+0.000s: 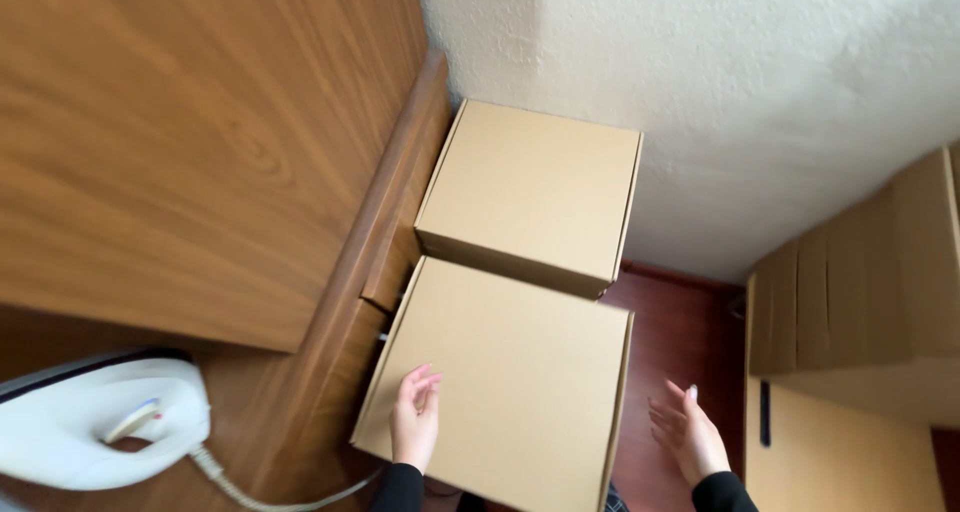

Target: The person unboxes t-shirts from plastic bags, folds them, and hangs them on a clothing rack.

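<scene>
Where hands meet box: left hand (415,417) rests loose-fingered on near cardboard box (510,372); right hand (690,437) spread, off its right edge.
Box axis: runs away, toward far box (530,192).

Two plain tan cardboard boxes, near one (510,382) and far one (535,187): matt, smooth kraft paperboard, same as the stacked brown cardboard cartons (860,282) at right. Brown wooden cabinet front (190,142) is grained veneer with a satin sheen; dark red wooden floor (675,332) polished, glossy. White wall (760,82) rough textured plaster; white plastic appliance (95,422) smooth, glossy.
</scene>
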